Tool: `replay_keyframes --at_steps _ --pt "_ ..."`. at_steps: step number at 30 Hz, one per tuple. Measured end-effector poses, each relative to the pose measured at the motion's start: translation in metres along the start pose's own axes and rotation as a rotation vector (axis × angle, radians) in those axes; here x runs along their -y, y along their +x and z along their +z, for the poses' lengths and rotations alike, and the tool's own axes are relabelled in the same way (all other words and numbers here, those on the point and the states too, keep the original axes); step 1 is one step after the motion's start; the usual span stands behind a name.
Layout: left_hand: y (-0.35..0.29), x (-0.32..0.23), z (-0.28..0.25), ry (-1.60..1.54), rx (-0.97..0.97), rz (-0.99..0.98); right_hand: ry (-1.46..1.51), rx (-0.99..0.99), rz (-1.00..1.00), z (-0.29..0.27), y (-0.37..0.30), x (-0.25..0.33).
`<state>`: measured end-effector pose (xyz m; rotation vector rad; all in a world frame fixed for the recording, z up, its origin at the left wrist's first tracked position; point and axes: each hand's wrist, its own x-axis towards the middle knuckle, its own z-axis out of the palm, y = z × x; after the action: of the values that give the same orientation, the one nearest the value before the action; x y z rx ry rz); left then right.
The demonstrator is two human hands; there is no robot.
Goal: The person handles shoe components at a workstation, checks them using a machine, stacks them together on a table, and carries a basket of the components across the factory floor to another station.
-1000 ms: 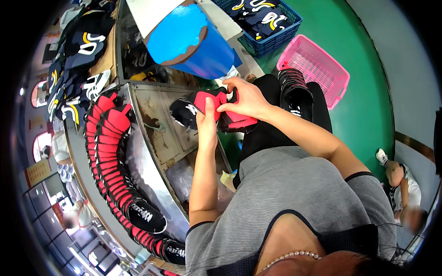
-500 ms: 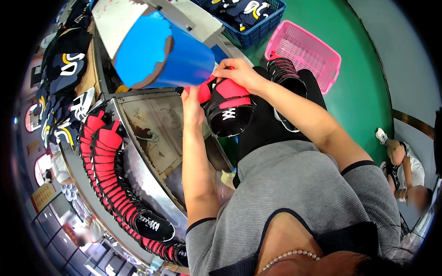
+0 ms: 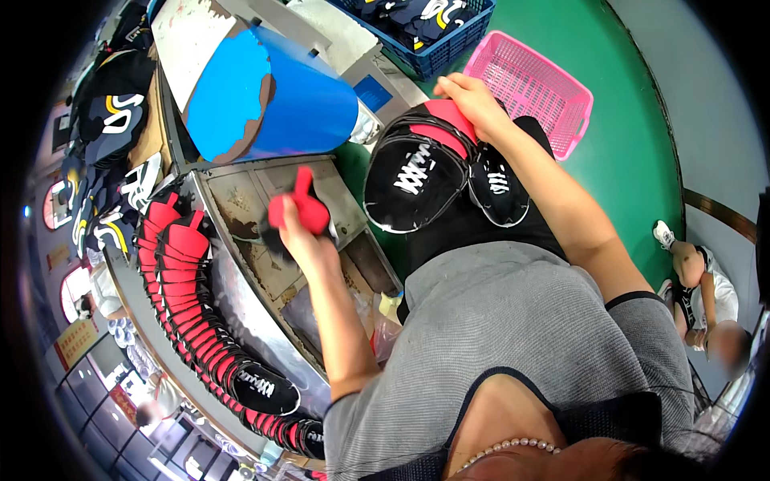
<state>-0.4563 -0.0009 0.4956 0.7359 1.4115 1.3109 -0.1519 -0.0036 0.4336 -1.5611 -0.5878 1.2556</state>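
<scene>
The left hand (image 3: 302, 239) is clamped on a red-and-black shoe upper (image 3: 310, 210) over the worn, metal-edged worktop (image 3: 242, 210); the right hand (image 3: 475, 107) touches stacked uppers (image 3: 411, 178) above the thighs, its grip unclear. A pink basket (image 3: 533, 84) stands on green floor (image 3: 630, 128).

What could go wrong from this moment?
The red-and-black shoe upper could slip: the left hand seems to hold it mainly by its red part, though blur hides detail.
The black, white-laced shoe uppers on the lap might slide toward the green floor if the right hand, close against them, moves off.
</scene>
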Motion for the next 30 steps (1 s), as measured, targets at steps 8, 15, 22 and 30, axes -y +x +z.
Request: replay_keyframes --at_steps 8,15,22,30 --pt "-0.079 0.029 0.033 0.034 0.255 -0.147 -0.016 0.187 -0.189 0.089 -0.057 -0.027" --pt "-0.038 0.009 0.018 0.154 0.286 0.011 -0.41 0.19 -0.419 0.057 -0.065 0.012" --pt "-0.004 0.01 0.049 0.145 0.43 0.138 -0.001 0.417 -0.238 0.081 -0.026 0.003" --pt "0.028 0.032 0.059 0.019 0.292 -0.037 0.208 0.487 0.011 0.084 -0.004 0.004"
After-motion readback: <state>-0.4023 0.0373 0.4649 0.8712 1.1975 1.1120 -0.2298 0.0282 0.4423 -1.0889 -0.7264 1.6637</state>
